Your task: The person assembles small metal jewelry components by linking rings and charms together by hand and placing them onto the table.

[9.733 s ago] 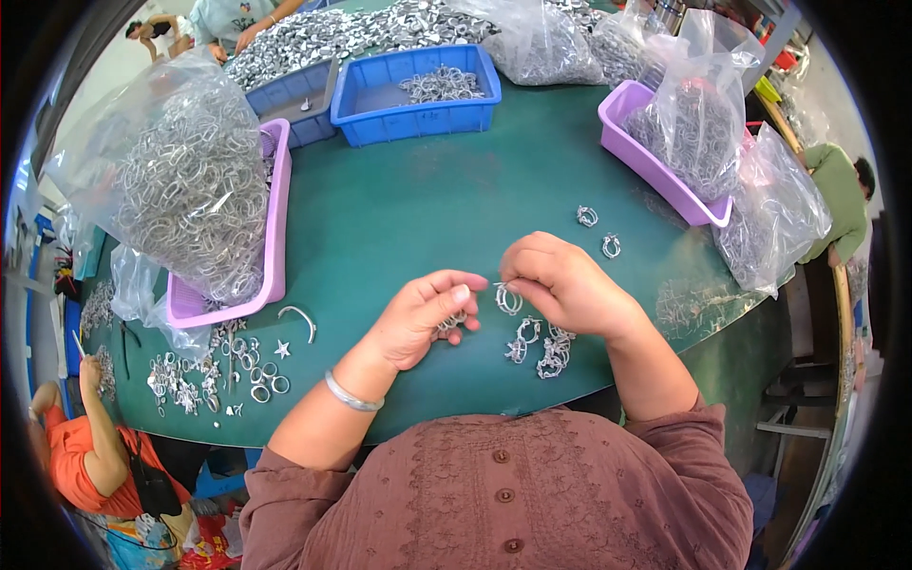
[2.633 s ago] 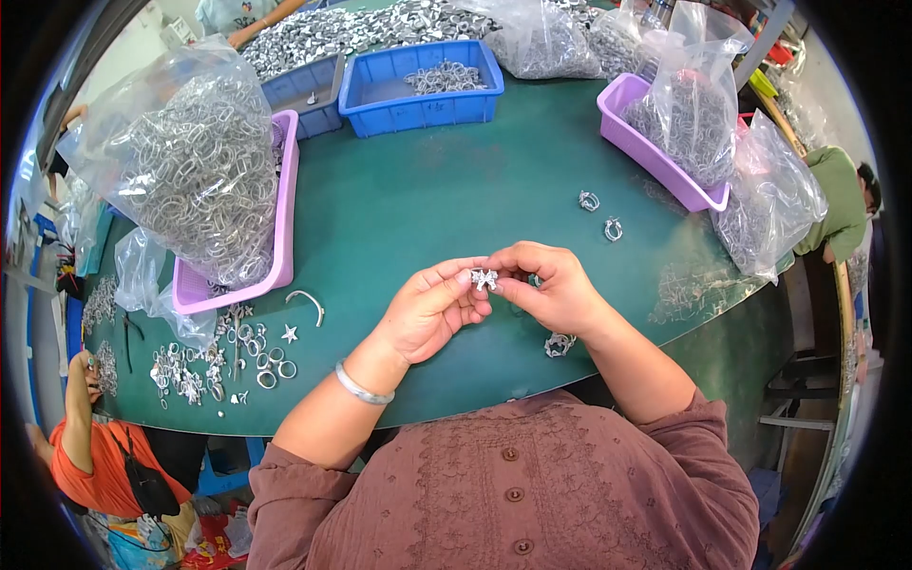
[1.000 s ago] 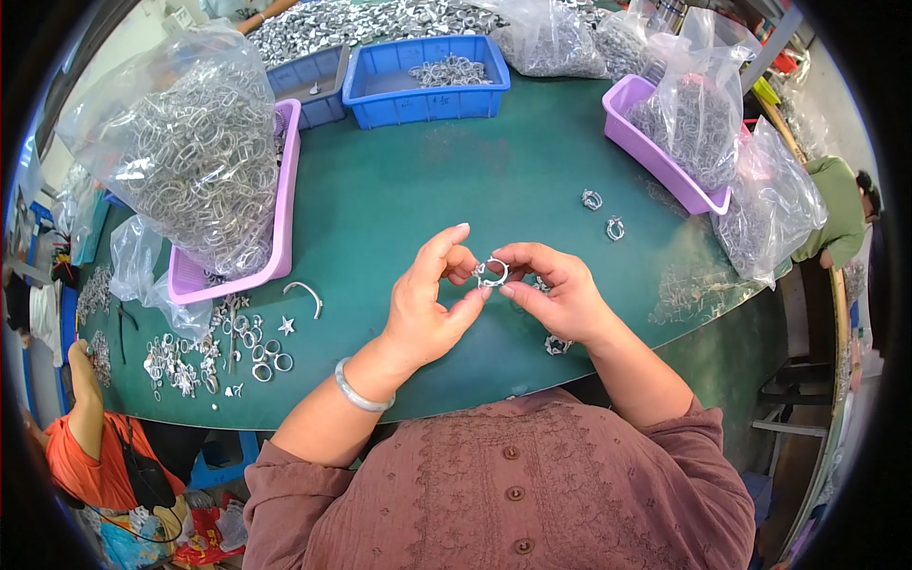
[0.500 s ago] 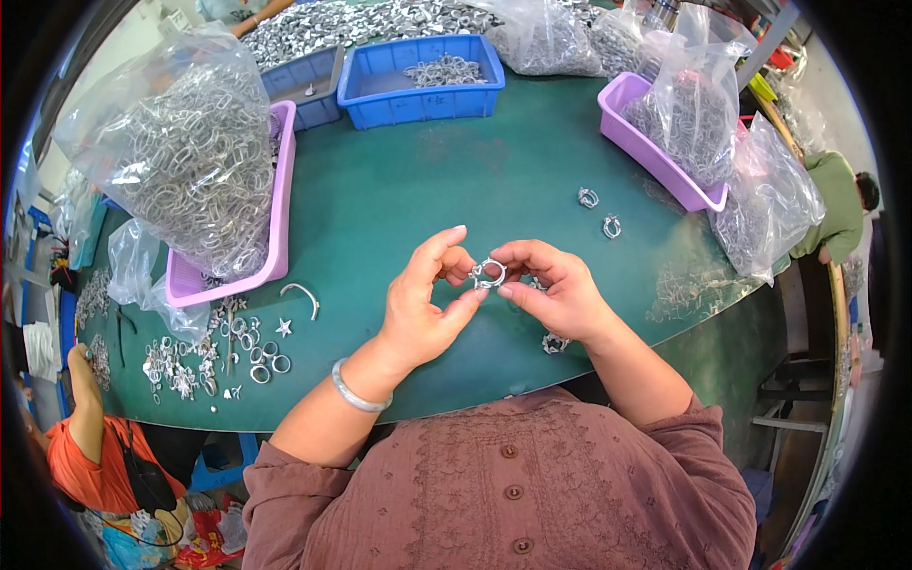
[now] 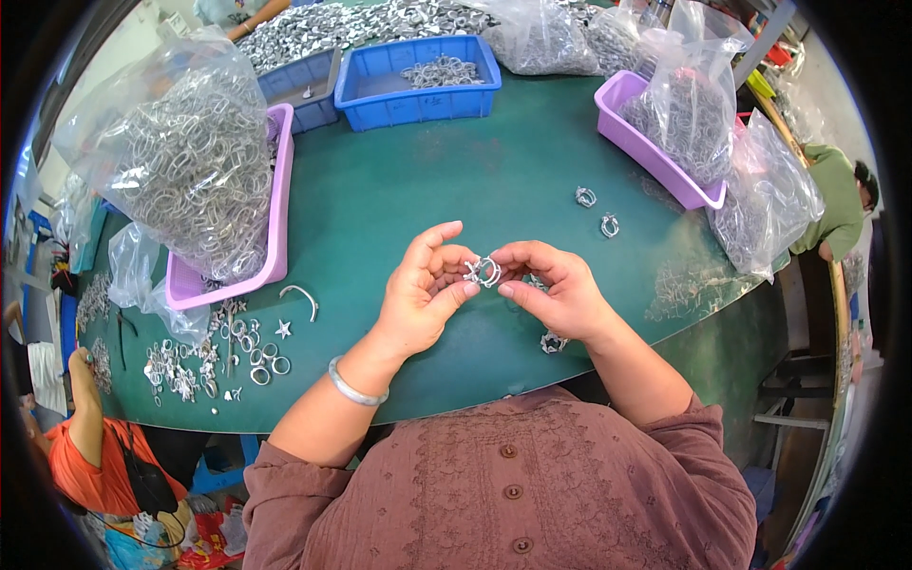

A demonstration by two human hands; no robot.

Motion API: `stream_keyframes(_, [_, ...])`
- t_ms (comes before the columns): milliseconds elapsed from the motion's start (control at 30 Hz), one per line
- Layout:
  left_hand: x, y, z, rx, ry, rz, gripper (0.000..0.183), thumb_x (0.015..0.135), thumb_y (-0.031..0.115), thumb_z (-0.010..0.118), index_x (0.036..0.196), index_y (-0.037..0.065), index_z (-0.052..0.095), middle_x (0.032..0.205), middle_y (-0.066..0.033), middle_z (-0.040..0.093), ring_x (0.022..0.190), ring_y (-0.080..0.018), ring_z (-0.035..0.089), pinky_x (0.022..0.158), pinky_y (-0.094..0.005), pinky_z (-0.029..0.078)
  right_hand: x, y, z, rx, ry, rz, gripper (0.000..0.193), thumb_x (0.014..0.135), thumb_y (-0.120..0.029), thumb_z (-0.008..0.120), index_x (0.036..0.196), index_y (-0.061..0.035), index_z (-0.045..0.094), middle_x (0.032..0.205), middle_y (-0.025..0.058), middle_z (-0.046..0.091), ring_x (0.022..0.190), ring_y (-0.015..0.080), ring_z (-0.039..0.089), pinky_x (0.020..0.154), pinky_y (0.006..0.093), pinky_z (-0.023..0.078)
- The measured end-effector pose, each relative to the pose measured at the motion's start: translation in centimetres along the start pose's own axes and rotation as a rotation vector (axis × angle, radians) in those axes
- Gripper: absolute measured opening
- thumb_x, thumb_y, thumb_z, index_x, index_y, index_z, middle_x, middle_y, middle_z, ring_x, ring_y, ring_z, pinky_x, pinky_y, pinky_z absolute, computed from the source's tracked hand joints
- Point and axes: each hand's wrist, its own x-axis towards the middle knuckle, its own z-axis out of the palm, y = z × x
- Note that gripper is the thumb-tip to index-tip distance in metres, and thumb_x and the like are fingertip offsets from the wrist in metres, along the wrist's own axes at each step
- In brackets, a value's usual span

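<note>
Over the green table, a silvery metal ring (image 5: 489, 273) with a raised ornament is pinched between both hands. My left hand (image 5: 419, 296) grips the ornament side with thumb and fingertips, its index finger raised. Closed on the opposite edge is my right hand (image 5: 560, 293), thumb against index finger. Part of another silvery piece shows behind the right fingers, mostly hidden. Below that wrist lies an ornamented metal piece (image 5: 552, 342). Two similar rings, one farther (image 5: 585, 197) and one nearer (image 5: 609, 225), rest to the right.
Bags of metal rings fill a left purple basket (image 5: 278, 199) and a right purple basket (image 5: 655, 160). A blue tray (image 5: 418, 106) stands at the back. Loose rings and charms (image 5: 185, 366) and a curved metal strip (image 5: 306, 298) lie left. Another person (image 5: 106, 456) sits at the left.
The ring has turned between my fingers, its band now seen more at an angle. My left fingers have curled in slightly; both hands stay in nearly the same place.
</note>
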Motion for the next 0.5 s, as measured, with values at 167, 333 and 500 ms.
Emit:
stream_keyframes(167, [0.11,-0.08,-0.08,0.01,-0.019,0.044,0.06,0.079,-0.009,0.056,0.13,0.006,0.031,0.102,-0.0093,0.054,0.094,-0.0155,0.055,0.084,-0.0277,0.045,0.16,-0.38,-0.11,-0.058,0.015,-0.027,0.022,0.077,0.0,0.062,0.099,0.0005,0.06,0.09,0.0075,0.063,0.079,0.0139,0.06,0.072,0.026,0.048])
stream_keyframes(333, [-0.06,-0.07,0.11,0.0,-0.018,0.024,0.059,0.079,-0.008,0.056,0.13,0.005,0.031,0.102,-0.0094,0.055,0.093,-0.0148,0.054,0.083,-0.0269,0.045,-0.07,-0.3,-0.16,-0.131,0.03,-0.068,0.02,0.077,-0.001,0.063,0.097,-0.0005,0.061,0.088,0.0078,0.063,0.078,0.0143,0.059,0.068,0.0256,0.047])
stream_keyframes(500, [-0.09,0.0,-0.14,-0.026,-0.032,-0.014,0.049,0.084,-0.002,0.055,0.128,0.003,0.036,0.098,-0.0089,0.056,0.09,-0.014,0.055,0.079,-0.0262,0.046,0.15,-0.56,-0.23,-0.196,0.056,-0.037,0.015,0.078,-0.002,0.063,0.093,0.0,0.061,0.084,0.0074,0.062,0.073,0.0133,0.058,0.065,0.0249,0.046])
